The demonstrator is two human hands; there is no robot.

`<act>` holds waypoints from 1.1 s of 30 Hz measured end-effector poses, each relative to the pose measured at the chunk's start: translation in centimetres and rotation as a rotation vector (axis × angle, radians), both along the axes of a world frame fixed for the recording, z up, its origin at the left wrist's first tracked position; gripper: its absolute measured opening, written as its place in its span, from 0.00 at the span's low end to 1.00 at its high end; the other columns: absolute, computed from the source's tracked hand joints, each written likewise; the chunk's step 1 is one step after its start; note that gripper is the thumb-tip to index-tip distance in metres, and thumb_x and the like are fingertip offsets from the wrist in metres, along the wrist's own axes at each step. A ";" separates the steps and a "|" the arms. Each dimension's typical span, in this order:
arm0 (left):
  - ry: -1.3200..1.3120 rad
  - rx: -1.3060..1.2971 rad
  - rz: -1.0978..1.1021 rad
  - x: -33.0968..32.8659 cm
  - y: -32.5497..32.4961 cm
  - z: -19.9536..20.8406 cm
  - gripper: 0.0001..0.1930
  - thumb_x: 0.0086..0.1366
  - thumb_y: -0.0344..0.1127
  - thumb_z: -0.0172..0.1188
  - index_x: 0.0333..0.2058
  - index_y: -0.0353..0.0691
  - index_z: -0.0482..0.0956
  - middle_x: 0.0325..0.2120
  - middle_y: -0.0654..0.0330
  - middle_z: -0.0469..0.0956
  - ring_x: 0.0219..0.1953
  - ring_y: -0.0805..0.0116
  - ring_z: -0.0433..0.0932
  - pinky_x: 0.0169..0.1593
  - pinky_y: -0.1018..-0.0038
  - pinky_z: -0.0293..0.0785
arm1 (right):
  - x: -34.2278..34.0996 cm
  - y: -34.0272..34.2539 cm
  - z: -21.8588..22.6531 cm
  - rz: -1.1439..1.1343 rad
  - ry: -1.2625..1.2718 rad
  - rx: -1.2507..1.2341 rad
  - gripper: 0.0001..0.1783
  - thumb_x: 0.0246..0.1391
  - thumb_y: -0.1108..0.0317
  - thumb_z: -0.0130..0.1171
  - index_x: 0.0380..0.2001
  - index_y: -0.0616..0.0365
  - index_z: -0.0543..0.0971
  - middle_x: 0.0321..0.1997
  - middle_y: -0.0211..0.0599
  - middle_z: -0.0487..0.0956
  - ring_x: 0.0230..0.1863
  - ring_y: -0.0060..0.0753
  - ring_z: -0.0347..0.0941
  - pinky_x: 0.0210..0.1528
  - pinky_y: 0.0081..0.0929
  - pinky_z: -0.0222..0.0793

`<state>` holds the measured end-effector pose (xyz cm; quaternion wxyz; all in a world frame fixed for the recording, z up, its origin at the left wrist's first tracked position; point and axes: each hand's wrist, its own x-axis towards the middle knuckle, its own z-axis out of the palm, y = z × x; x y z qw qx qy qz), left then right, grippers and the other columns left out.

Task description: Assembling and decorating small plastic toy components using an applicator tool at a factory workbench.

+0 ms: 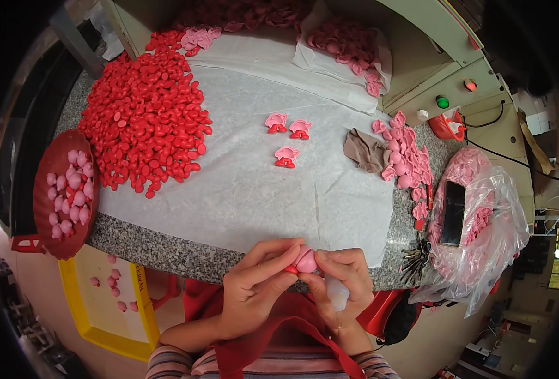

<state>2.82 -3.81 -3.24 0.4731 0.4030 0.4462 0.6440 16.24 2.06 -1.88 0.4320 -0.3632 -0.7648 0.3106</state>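
Just off the front edge of the worktop, a small pink plastic figure [306, 261] with red feet is pinched between both hands. A dark seam runs across its rounded body. My left hand [258, 275] grips it from the left, fingers closed near the red part. From the right, my right hand [349, 271] presses on it with thumb and finger. A translucent whitish squeeze bottle [337, 294] is tucked in the right palm. Ahead on the white sheet lie three hollow pink half-shells with red feet, one of them nearest the hands [285, 156].
A large heap of red pieces [143, 120] covers the left side. A red basket [58, 243] of pink figures stands beside it, above a yellow-rimmed tray [148, 309]. At right are pink shells [402, 158], a brown cloth [366, 151], keys [414, 262] and a phone [452, 213] on a plastic bag.
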 end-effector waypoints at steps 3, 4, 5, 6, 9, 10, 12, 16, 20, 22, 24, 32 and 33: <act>0.028 0.014 -0.008 0.1 0.0 -0.1 0.17 0.59 0.22 0.51 0.49 0.37 0.70 0.48 0.47 0.67 0.49 0.61 0.69 0.50 0.73 0.66 | 0.0 0.0 0.0 0.008 0.018 0.018 0.19 0.30 0.76 0.70 0.32 0.61 0.78 0.31 0.40 0.74 0.30 0.31 0.74 0.29 0.19 0.72; 0.005 0.033 -0.006 0.2 0.0 0.0 0.17 0.59 0.22 0.51 0.49 0.37 0.70 0.48 0.47 0.66 0.49 0.60 0.68 0.50 0.73 0.67 | 0.0 0.1 0.1 0.006 0.020 0.018 0.19 0.30 0.76 0.70 0.32 0.61 0.78 0.31 0.40 0.74 0.30 0.31 0.74 0.29 0.19 0.72; -0.019 0.052 -0.005 0.3 -0.1 0.0 0.17 0.59 0.22 0.51 0.49 0.37 0.70 0.49 0.47 0.65 0.49 0.60 0.68 0.50 0.72 0.67 | -0.1 0.1 0.2 0.006 0.015 0.051 0.18 0.30 0.76 0.70 0.31 0.61 0.78 0.31 0.40 0.74 0.30 0.31 0.74 0.28 0.19 0.72; -0.017 0.053 -0.006 0.4 -0.1 0.0 0.17 0.59 0.22 0.51 0.49 0.37 0.70 0.49 0.47 0.65 0.49 0.60 0.68 0.50 0.72 0.67 | -0.1 0.1 0.3 0.005 0.009 0.085 0.18 0.30 0.76 0.70 0.31 0.61 0.78 0.30 0.40 0.74 0.29 0.31 0.74 0.28 0.19 0.72; -0.083 0.068 -0.006 0.7 -0.2 -0.3 0.18 0.59 0.21 0.50 0.49 0.38 0.70 0.50 0.46 0.64 0.50 0.58 0.67 0.50 0.71 0.67 | -0.2 0.0 0.1 -0.009 0.001 0.147 0.18 0.30 0.76 0.70 0.30 0.62 0.78 0.30 0.39 0.74 0.28 0.31 0.73 0.27 0.19 0.71; -0.110 0.081 0.003 0.8 -0.2 -0.4 0.18 0.59 0.21 0.50 0.48 0.39 0.71 0.50 0.46 0.64 0.50 0.58 0.67 0.51 0.70 0.67 | -0.2 0.0 0.1 -0.010 0.003 0.148 0.18 0.30 0.76 0.70 0.30 0.62 0.78 0.30 0.39 0.74 0.28 0.31 0.73 0.27 0.19 0.71; -0.135 0.095 0.011 1.0 -0.3 -0.6 0.18 0.59 0.21 0.50 0.48 0.39 0.71 0.50 0.46 0.64 0.50 0.57 0.67 0.51 0.69 0.67 | -0.2 -0.1 0.2 -0.014 -0.019 0.176 0.17 0.30 0.75 0.70 0.30 0.62 0.78 0.29 0.38 0.74 0.27 0.31 0.73 0.26 0.19 0.71; -0.174 0.109 0.047 1.3 -0.4 -0.7 0.17 0.58 0.19 0.49 0.46 0.38 0.72 0.49 0.46 0.64 0.50 0.53 0.68 0.52 0.67 0.67 | -0.1 -0.3 0.2 -0.005 -0.026 0.218 0.18 0.30 0.76 0.70 0.30 0.62 0.78 0.29 0.38 0.74 0.26 0.31 0.72 0.25 0.20 0.71; -0.189 0.100 0.067 1.5 -0.5 -0.7 0.17 0.57 0.17 0.47 0.44 0.37 0.74 0.48 0.46 0.65 0.49 0.51 0.69 0.52 0.64 0.67 | 0.2 -0.6 -0.3 -0.005 -0.041 0.275 0.19 0.29 0.75 0.70 0.31 0.61 0.79 0.30 0.38 0.74 0.25 0.32 0.72 0.23 0.21 0.71; -0.211 0.103 0.108 1.8 -0.4 -0.5 0.16 0.55 0.16 0.50 0.42 0.35 0.75 0.46 0.46 0.67 0.48 0.55 0.70 0.50 0.68 0.69 | 0.2 -0.7 -0.3 -0.010 -0.026 0.286 0.19 0.29 0.75 0.70 0.32 0.61 0.79 0.30 0.38 0.74 0.25 0.33 0.72 0.23 0.21 0.71; -0.236 0.105 0.149 1.9 -0.4 -0.5 0.15 0.52 0.14 0.52 0.39 0.33 0.76 0.45 0.46 0.69 0.46 0.58 0.72 0.48 0.72 0.72 | 0.2 -0.7 -0.3 0.013 -0.051 0.300 0.19 0.29 0.74 0.70 0.32 0.60 0.79 0.30 0.38 0.74 0.25 0.33 0.72 0.23 0.21 0.71; -0.214 0.142 0.205 2.2 -0.4 -0.8 0.14 0.51 0.13 0.51 0.35 0.34 0.77 0.43 0.46 0.69 0.45 0.53 0.73 0.47 0.67 0.72 | 0.1 -0.9 0.0 0.016 -0.026 0.318 0.18 0.31 0.75 0.69 0.32 0.59 0.78 0.32 0.38 0.73 0.25 0.32 0.72 0.23 0.21 0.70; -0.211 0.143 0.204 2.2 -0.4 -0.7 0.14 0.51 0.13 0.51 0.35 0.34 0.77 0.43 0.46 0.69 0.45 0.53 0.73 0.47 0.67 0.72 | 0.1 -0.9 -0.1 0.006 -0.007 0.321 0.19 0.28 0.77 0.70 0.31 0.59 0.79 0.32 0.36 0.74 0.26 0.32 0.73 0.23 0.21 0.71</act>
